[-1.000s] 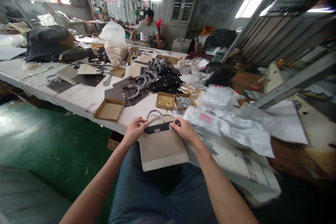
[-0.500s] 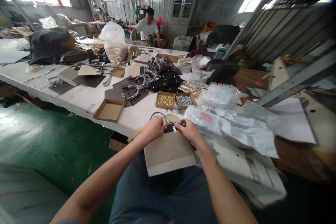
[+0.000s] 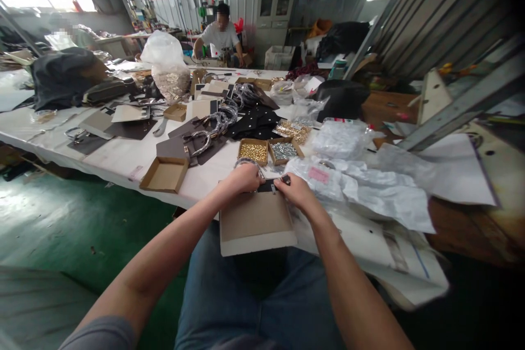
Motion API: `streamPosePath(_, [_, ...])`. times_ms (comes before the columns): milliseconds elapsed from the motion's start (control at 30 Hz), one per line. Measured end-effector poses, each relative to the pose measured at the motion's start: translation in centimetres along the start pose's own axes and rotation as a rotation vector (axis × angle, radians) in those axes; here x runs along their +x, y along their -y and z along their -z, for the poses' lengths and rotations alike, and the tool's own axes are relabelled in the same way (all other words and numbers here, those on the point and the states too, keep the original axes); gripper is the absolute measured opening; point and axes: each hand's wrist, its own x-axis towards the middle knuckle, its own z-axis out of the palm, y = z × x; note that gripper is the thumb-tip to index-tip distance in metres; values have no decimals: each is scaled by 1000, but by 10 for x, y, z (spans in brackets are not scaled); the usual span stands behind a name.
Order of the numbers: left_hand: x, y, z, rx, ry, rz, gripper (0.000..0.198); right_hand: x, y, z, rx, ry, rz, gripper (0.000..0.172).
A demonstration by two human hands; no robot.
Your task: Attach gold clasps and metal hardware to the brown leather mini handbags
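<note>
Over my lap at the table's edge I hold a flat beige bag panel (image 3: 256,216) with a dark strip (image 3: 266,186) along its top. My left hand (image 3: 246,178) is closed on the strip's left part, its fingertips curled out of sight. A curved, silvery-grey handle (image 3: 248,161) shows just behind that hand. With thumb and bent fingers, my right hand (image 3: 296,190) grips the top right corner. A small metal plate (image 3: 274,189) sits on the strip between the hands.
Small boxes of gold studs (image 3: 253,152) and silver studs (image 3: 284,151) stand just beyond my hands. An open cardboard box (image 3: 164,174) is at the left edge. Plastic bags (image 3: 328,178) lie at right, piled handles (image 3: 211,128) farther back. A co-worker (image 3: 221,35) sits across.
The bag panel and both hands have shifted slightly forward, toward the stud boxes. The panel's lower edge has risen from my lap. Both hands keep their hold, and the view has tilted a little.
</note>
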Motion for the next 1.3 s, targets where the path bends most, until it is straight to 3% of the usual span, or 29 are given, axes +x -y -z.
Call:
streamPosePath(100, [4,10,-16,20,19,82,21,0,3,-10,-60,29,-4,24])
streamPosePath(233, [3,27,-29,-56,25,70,24,-4,4,-20,-82,10,-5,29])
streamPosePath(467, [-6,13,-41,61,-73,53,30,-8,5,-22,-144,5,4,30])
streamPosePath(600, [-9,13,-35,57,-120,52,42,-11,5,-25,-132,-15,1,32])
streamPosePath(733, [-6,11,-26,101,-96,48,39,-13,4,-28,-120,-28,12,31])
streamPosePath(833, [-8,11,-31,116,-103,42,36,-14,4,-30,-133,-39,0,32])
streamPosePath(967, [-17,24,-41,-47,-128,46,40,-18,6,-34,-130,-79,4,31])
streamPosePath(1067, [-16,29,-37,-144,-70,50,45,-22,9,-36,-135,-113,18,31])
streamPosePath(1167, [-7,22,-30,-101,39,57,53,-25,9,-38,-144,-140,24,31])
streamPosePath(1300, [2,16,-32,-93,33,119,42,-27,5,-39,-113,-193,80,31])
